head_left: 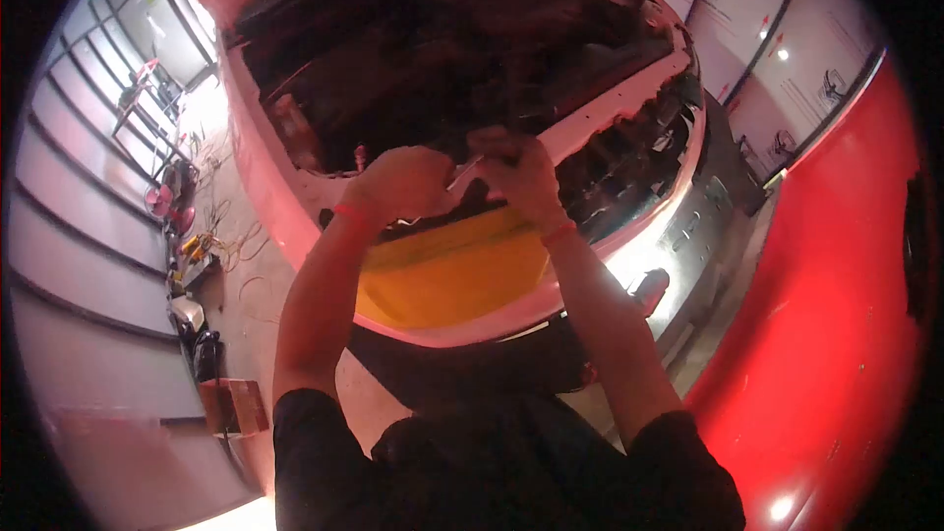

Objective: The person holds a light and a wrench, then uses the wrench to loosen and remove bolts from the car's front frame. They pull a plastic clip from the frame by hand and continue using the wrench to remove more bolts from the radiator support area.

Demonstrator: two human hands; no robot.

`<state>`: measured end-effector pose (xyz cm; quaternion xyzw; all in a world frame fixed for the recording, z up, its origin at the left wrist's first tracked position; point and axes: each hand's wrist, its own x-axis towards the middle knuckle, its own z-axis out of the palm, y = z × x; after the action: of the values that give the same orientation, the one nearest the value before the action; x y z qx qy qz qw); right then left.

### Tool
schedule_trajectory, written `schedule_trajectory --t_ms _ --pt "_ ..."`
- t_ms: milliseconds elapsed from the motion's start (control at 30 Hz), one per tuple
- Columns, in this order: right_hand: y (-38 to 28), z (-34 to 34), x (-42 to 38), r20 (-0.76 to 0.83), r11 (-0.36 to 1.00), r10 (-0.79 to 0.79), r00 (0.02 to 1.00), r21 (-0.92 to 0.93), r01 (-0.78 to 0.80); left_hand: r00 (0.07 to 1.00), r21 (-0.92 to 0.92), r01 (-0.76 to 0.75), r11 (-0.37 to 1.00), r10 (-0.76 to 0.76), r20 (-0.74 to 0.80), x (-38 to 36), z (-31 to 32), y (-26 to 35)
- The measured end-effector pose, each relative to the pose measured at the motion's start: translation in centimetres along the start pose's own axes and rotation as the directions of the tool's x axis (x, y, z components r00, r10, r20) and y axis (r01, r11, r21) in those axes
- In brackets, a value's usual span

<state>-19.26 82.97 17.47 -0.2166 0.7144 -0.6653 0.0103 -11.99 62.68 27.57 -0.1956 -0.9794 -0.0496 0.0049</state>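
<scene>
Over the front edge of a car body, my left hand (408,182) is closed, its fingers curled inward and mostly hidden from me. Close beside it, my right hand (526,180) is bent with its fingers pinched together. A small pale strip (466,177) shows between the two hands, at the right fingertips; its kind is too blurred to tell. Both hands seem to be in thin gloves ending at the wrists. Just below them is a yellow panel (457,275) set in the front of the pale car body (275,202).
Behind my hands lies the dark engine bay (442,59). An opening with exposed parts (629,162) is to the right. A large red panel (816,334) stands on the right; a cardboard box (234,406), a fan (160,199) and cables (231,241) are on the left floor.
</scene>
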Motion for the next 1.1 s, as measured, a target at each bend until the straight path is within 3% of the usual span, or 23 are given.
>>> schedule_trajectory --t_ms 33,67,100,200,233,333,400,467,533,633,767,833,867,900,933,1000,1100 --pt "0.7 0.0 0.1 -0.017 1.0 0.006 1.0 -0.001 -0.006 1.0 0.015 0.018 1.0 -0.018 -0.004 -0.2 -0.1 0.5" --pt "1.8 0.1 0.5 -0.111 0.95 -0.217 0.97 -0.251 0.184 1.0 0.014 0.004 1.0 -0.004 0.004 0.2 0.2 -0.1" --pt "2.5 0.2 0.4 -0.136 0.806 -0.437 0.889 -0.498 0.32 0.997 0.082 0.004 0.997 0.003 -0.074 0.6 0.7 -1.3" --pt "0.0 0.3 -0.1 -0.06 0.903 -0.297 0.953 -0.342 0.26 0.974 0.254 0.063 0.965 -0.005 -0.225 2.5 2.0 -3.5" --pt "0.3 0.2 0.1 -0.059 0.903 -0.297 0.953 -0.342 0.26 0.955 0.359 0.121 0.926 -0.01 -0.297 2.9 2.5 -4.0" --pt "1.9 -0.1 0.8 -0.05 0.901 -0.308 0.95 -0.336 0.274 0.904 0.426 0.149 0.892 0.052 -0.425 3.6 4.5 -4.6" --pt "3.5 -0.2 1.4 -0.002 0.891 -0.323 0.946 -0.336 0.304 0.898 0.43 0.132 0.893 0.077 -0.434 3.4 4.8 -4.3" --pt "0.2 -0.1 -0.1 -0.053 0.869 -0.335 0.941 -0.403 0.287 0.894 0.43 0.123 0.894 0.089 -0.44 2.6 5.0 -3.8" --pt "-0.4 0.0 -0.1 -0.096 0.841 -0.354 0.93 -0.468 0.272 0.94 0.426 0.165 0.889 -0.012 -0.34 1.9 4.7 -3.2" --pt "1.1 0.4 0.3 -0.092 0.9 -0.355 0.93 -0.303 0.313 0.934 0.445 0.152 0.883 0.019 -0.356 1.0 4.2 -2.3" --pt "0.5 0.4 -0.2 -0.068 0.968 -0.085 0.994 -0.242 0.066 0.891 0.435 0.179 0.882 0.043 -0.452 0.9 3.5 -1.9" --pt "-0.1 -0.2 0.8 -0.078 0.97 -0.042 0.996 -0.24 0.022 0.973 0.218 0.23 0.949 -0.216 -0.086 0.6 0.9 1.2" --pt "0.1 -0.2 0.7 -0.074 0.979 -0.138 0.988 -0.161 0.125 0.974 0.219 0.222 0.95 -0.207 -0.09 0.1 1.5 2.0" --pt "0.2 0.0 0.1 -0.071 0.974 -0.22 0.973 -0.076 0.215 0.975 0.089 0.109 0.99 -0.089 -0.206 -1.1 2.6 3.0" --pt "0.2 -0.2 -0.2 -0.069 0.976 -0.209 0.975 -0.074 0.204 0.944 -0.028 -0.017 0.999 0.007 -0.331 -1.8 3.3 3.4" --pt "-0.1 -0.7 -0.2 -0.016 0.894 -0.21 0.978 -0.408 0.185 0.953 -0.068 -0.011 0.998 -0.01 -0.304 -2.0 3.4 2.7" --pt "0.6 -0.5 -0.1 -0.151 0.826 -0.243 0.958 -0.549 0.123 0.941 -0.054 -0.024 0.998 0.005 -0.338 -1.8 2.9 1.6"
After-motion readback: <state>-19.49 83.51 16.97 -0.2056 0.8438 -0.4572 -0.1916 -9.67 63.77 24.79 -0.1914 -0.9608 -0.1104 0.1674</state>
